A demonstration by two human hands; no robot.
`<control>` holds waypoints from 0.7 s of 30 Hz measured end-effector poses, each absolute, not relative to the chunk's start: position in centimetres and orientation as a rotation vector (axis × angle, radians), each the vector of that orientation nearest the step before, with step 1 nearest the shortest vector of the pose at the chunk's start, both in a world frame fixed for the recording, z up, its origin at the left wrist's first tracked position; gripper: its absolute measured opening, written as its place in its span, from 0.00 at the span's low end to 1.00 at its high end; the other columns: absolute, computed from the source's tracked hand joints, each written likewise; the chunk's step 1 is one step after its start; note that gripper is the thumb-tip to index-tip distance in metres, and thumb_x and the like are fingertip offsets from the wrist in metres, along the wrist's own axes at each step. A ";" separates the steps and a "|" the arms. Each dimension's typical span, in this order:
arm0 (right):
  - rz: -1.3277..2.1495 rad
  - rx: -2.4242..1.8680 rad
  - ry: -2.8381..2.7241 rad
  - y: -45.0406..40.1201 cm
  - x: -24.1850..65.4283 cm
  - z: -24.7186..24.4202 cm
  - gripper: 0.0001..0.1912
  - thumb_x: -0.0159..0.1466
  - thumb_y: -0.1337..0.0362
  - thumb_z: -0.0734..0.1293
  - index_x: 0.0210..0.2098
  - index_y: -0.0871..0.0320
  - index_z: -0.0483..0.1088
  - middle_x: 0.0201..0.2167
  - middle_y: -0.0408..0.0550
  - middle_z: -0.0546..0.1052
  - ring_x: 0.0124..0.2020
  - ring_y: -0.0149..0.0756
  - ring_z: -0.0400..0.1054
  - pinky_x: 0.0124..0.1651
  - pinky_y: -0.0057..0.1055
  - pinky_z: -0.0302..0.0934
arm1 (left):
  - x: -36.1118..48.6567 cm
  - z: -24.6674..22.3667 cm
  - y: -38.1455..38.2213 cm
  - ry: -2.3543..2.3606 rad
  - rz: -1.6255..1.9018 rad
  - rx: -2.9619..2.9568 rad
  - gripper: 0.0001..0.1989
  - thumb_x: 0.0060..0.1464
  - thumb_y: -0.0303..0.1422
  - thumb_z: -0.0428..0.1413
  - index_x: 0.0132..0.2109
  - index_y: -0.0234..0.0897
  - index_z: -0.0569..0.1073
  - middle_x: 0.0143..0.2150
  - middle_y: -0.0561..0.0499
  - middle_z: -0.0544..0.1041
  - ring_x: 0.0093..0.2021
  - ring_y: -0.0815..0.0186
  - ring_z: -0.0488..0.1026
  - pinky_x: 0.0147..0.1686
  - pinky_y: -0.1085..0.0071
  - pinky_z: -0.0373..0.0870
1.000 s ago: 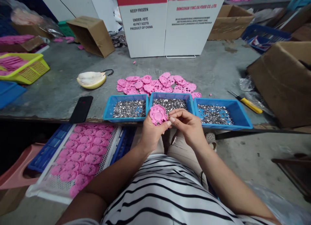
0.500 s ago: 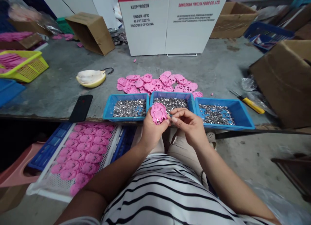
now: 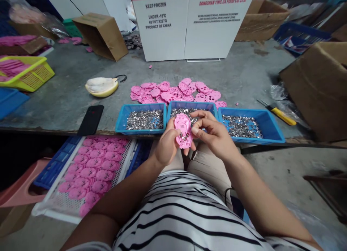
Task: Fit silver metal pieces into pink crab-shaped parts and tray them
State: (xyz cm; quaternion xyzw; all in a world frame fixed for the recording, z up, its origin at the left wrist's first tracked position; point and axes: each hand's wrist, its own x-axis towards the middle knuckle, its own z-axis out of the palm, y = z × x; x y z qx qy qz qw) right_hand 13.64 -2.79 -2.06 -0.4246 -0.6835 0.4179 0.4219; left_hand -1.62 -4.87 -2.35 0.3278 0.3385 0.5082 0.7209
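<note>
A pink plastic piece (image 3: 183, 125) with small metal bits near its lower end is held in my left hand (image 3: 166, 144), thumb on its face. My right hand (image 3: 207, 130) is at the piece's right side, thumb and index finger pinched together; what is between them, if anything, is too small to tell. Just beyond my hands stand three blue trays of small metal parts: a left tray (image 3: 118, 118), a middle tray (image 3: 214, 107) partly hidden by my hands, and a right tray (image 3: 275, 130). Behind them lies a pile of pink pieces (image 3: 176, 92).
A black phone (image 3: 90, 120), a yellow fruit rind (image 3: 102, 87) and a yellow-handled tool (image 3: 282, 116) lie on the table. At lower left, a white crate (image 3: 51, 211) holds rows of pink pieces. A white carton (image 3: 165, 41) stands at the back.
The pink piece in my left hand now shows a different face, longer in outline, with several metal bits visible. My left thumb has moved onto it, and my right hand has shifted slightly.
</note>
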 end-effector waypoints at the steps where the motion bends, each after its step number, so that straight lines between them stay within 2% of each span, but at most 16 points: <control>1: 1.039 -1.058 -1.746 -2.7 13.7 -2.0 0.09 0.62 0.63 0.67 0.25 0.56 0.71 0.51 0.53 0.72 0.57 0.45 0.64 0.59 0.47 0.59 | -1.7 -2.3 -4.9 0.742 1.117 0.729 0.28 0.43 0.37 0.54 0.54 0.40 0.61 0.33 0.50 0.75 0.26 0.60 0.77 0.14 0.74 0.60; 7: 1.048 -1.041 -1.883 -2.6 13.8 -1.6 0.08 0.62 0.65 0.66 0.26 0.57 0.71 0.58 0.53 0.69 0.60 0.46 0.62 0.64 0.50 0.52 | -1.9 -2.8 -4.9 0.736 1.067 0.789 0.31 0.47 0.40 0.54 0.57 0.39 0.56 0.33 0.49 0.76 0.23 0.61 0.77 0.12 0.74 0.60; 12: 1.091 -1.028 -1.931 -2.5 14.0 -1.2 0.08 0.62 0.64 0.66 0.27 0.57 0.70 0.58 0.53 0.69 0.61 0.47 0.61 0.64 0.50 0.51 | -2.0 -3.4 -4.7 0.668 1.036 0.860 0.33 0.49 0.40 0.51 0.60 0.36 0.51 0.32 0.52 0.75 0.16 0.68 0.70 0.11 0.75 0.60; 21: 1.088 -1.015 -2.003 -2.2 14.4 -1.3 0.10 0.62 0.63 0.66 0.25 0.57 0.69 0.54 0.54 0.70 0.60 0.47 0.61 0.63 0.50 0.52 | -1.9 -3.9 -4.6 0.650 0.990 0.914 0.26 0.52 0.40 0.49 0.56 0.35 0.53 0.29 0.54 0.73 0.15 0.68 0.70 0.11 0.76 0.60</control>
